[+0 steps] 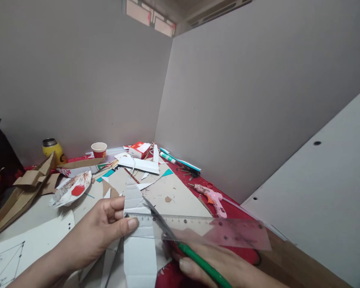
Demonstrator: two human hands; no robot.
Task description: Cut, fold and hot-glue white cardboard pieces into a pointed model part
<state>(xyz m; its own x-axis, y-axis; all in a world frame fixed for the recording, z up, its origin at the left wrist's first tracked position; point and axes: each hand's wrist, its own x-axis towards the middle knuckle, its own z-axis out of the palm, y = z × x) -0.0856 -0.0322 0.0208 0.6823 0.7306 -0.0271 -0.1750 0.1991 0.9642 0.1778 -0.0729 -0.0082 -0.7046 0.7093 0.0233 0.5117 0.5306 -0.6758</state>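
Observation:
My left hand (108, 222) is closed on a folded white cardboard strip (139, 256), its thumb pressing the end of a clear plastic ruler (198, 230) flat across the strip. The ruler reaches out to the right, over part of my right hand. In my right hand (210, 260) is a green-handled knife (201, 264). Its pointed blade slants up and left, with the tip at the strip's right edge above the ruler. Whether the blade touches the cardboard I cannot tell. Some of my right fingers are hidden behind the ruler and handle.
A pink glue gun (211, 198) lies on the red cloth (240, 222) at right. Cardboard scraps, a paper cup (99, 150), a yellow bottle (54, 152) and a crumpled stained paper (75, 190) are spread leftward. Grey panels (228, 100) enclose the table; a drawn sheet (33, 244) lies front left.

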